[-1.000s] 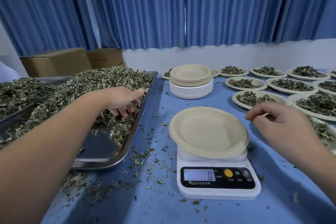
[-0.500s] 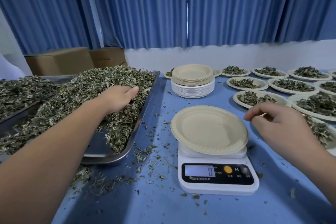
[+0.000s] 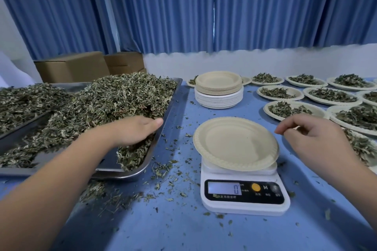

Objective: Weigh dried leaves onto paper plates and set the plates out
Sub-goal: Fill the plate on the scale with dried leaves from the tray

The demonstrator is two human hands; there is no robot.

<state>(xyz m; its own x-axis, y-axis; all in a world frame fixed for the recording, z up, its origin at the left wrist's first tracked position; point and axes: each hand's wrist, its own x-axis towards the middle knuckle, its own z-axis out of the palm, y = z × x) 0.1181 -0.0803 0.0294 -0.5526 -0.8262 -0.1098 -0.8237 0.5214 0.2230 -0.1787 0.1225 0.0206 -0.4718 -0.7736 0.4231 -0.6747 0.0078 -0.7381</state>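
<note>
An empty beige paper plate (image 3: 234, 142) sits on a white digital scale (image 3: 242, 193) whose display reads 0. Left of it, a steel tray (image 3: 173, 101) holds a heap of dried leaves (image 3: 106, 100). My left hand (image 3: 132, 130) reaches into the heap near the tray's right wall. Its fingers are curled down into the leaves, with the fingertips hidden, and the thumb lies along the top. My right hand (image 3: 312, 138) hovers just right of the plate, fingers loosely curled and holding nothing.
A stack of empty plates (image 3: 219, 89) stands behind the scale. Several plates filled with leaves (image 3: 285, 110) cover the right side of the blue table (image 3: 183, 226). Loose leaf bits (image 3: 163, 169) lie between tray and scale. A second tray (image 3: 20, 100) and cardboard boxes (image 3: 73, 67) are at the far left.
My left hand lay flatter on the heap half a second ago and has since dug down into the leaves by the tray's right wall. My right hand stays beside the plate.
</note>
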